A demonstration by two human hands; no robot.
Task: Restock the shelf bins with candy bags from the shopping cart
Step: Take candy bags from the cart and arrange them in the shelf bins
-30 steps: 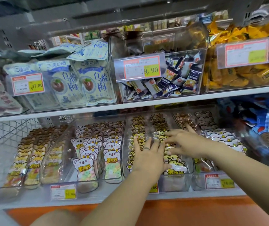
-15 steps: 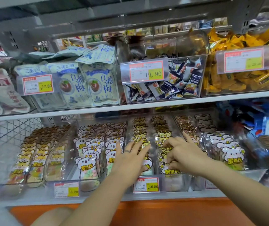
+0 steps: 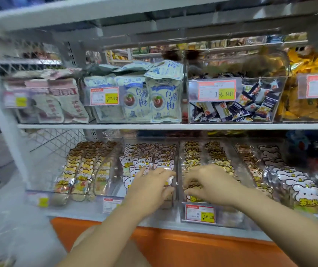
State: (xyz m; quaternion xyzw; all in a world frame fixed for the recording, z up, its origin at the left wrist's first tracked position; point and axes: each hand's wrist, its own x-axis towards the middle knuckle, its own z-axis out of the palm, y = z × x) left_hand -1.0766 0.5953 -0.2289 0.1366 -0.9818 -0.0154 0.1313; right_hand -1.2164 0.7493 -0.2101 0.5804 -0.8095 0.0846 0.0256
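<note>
**As both hands reach in, candy bags stand packed in the lower bins**

While the head camera looks down at the lower shelf [image 3: 88,212], clear bins [image 3: 177,157] sit side by side on it. Each is filled with upright rows of cartoon-faced candy bags [image 3: 214,158].

The left hand [image 3: 150,189] lies over the front of the 2nd bin from the left. Its fingers are stretched out and released, resting on the white-faced bags there, and motion blurs the tips.

The right hand [image 3: 210,185] is over the front of the 3rd bin, just beside the left hand. Its fingers bend down onto the yellow-faced bags, but whether they pinch 1 I cannot tell.

Below that hand a price tag [image 3: 200,213] reads 16.80.

On the upper shelf [image 3: 115,125] stand blue-and-white pouches [image 3: 164,101], beside a bin of dark wrapped sweets [image 3: 240,110] tagged 19.90.
</note>
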